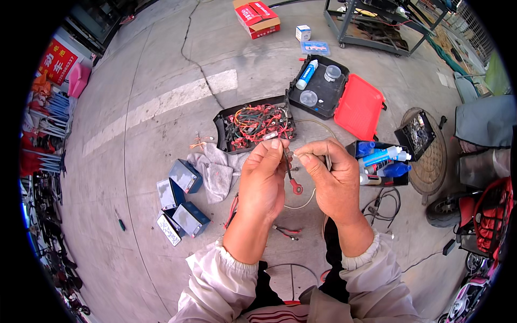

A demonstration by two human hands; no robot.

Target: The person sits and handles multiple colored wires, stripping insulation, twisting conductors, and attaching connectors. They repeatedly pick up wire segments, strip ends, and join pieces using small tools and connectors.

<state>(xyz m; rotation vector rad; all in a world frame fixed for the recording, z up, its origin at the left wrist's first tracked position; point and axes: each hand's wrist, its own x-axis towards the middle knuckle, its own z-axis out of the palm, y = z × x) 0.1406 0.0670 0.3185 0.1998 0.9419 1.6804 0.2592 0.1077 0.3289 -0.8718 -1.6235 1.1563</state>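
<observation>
In front of me my left hand (264, 177) pinches a short dark wire (288, 167) between thumb and fingers. A red ring terminal (297, 187) hangs from the wire's lower end. Close beside it, thumb and forefinger of my right hand (336, 185) are pressed together near the wire's upper end; what they hold is too small to make out. A thin pale strand (308, 200) curves below the hands. Just beyond them lies a black tray (223, 129) full of tangled wires (258, 121) with red terminals.
Several blue-and-grey battery blocks (186, 176) and a grey rag (212, 175) lie left. Right are an open red-and-black case (360, 105), a bin with blue bottles (396, 170) and a cable (385, 207). A screwdriver (120, 220), a red carton (257, 20) and a metal cart (371, 43) stand farther off.
</observation>
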